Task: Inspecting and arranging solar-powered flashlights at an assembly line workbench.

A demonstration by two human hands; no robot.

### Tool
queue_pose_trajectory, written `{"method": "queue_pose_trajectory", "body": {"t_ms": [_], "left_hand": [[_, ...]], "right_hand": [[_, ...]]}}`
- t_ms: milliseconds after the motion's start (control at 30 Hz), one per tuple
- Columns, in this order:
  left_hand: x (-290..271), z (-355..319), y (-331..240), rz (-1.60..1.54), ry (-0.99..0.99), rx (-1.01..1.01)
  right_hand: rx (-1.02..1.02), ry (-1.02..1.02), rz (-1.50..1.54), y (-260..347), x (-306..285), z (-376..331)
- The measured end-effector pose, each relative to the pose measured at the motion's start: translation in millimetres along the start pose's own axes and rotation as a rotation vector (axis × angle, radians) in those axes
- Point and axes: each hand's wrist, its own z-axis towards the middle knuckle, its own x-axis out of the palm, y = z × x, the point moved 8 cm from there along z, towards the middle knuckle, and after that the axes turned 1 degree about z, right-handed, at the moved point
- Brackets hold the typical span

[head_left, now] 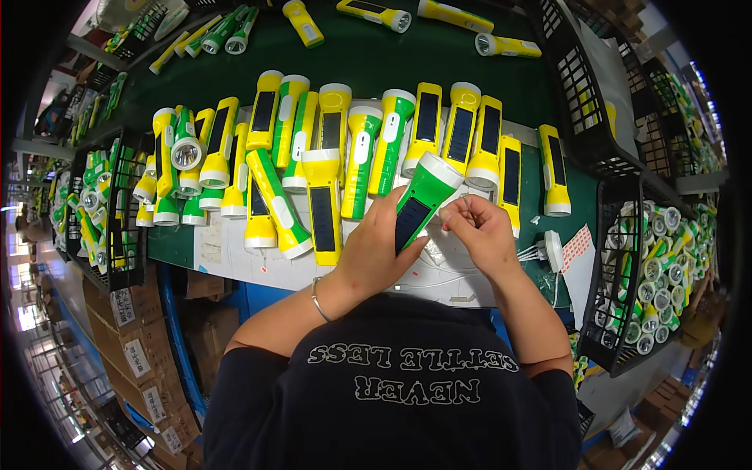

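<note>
My left hand [376,247] is wrapped around a green flashlight [423,200] with a white head and a dark solar panel on its side; I hold it tilted, head pointing far and to the right, above the near edge of the white work board [227,251]. My right hand [482,231] sits just right of it, fingers pinched on a thin white wire [468,210] close to the flashlight's body. A silver bracelet [317,299] circles my left wrist. Beyond my hands lies a row of yellow and green flashlights [345,149], side by side, heads mostly toward the far side. To the right, a black wire basket [619,235] holds more flashlights, and a white plug [552,249] with wires lies on the green table [439,63] near my right hand.
</note>
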Motion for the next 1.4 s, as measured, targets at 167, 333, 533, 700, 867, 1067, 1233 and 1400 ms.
{"method": "queue_pose_trajectory", "body": {"t_ms": [167, 333, 533, 700, 867, 1067, 1233, 1400], "left_hand": [[-10, 3, 2, -0.050, -0.138, 0.025], [-8, 12, -2, -0.834, -0.064, -0.238], [-17, 24, -26, -0.816, 0.115, -0.125], [-32, 30, -15, -0.807, 0.102, -0.165], [-46, 44, 0, -0.851, 0.080, -0.145], [-57, 53, 11, -0.797, 0.079, -0.274], [-71, 63, 1, -0.837, 0.073, -0.224], [-84, 46, 8, -0.844, 0.034, -0.216]], "right_hand": [[-0.017, 0.057, -0.140, 16, -9, -12], [-0.220, 0.141, -0.535, 60, 26, -30], [-0.460, -0.207, -0.395, 108, -52, 2], [-0.080, -0.975, -1.456, 208, -271, 79], [0.325, -0.735, -1.514, 171, -381, 134], [-0.214, -0.771, -1.364, 240, -254, 236], [0.150, -0.220, -1.188, 126, -182, 321], [-0.085, -0.199, -1.093, 162, -140, 266]]}}
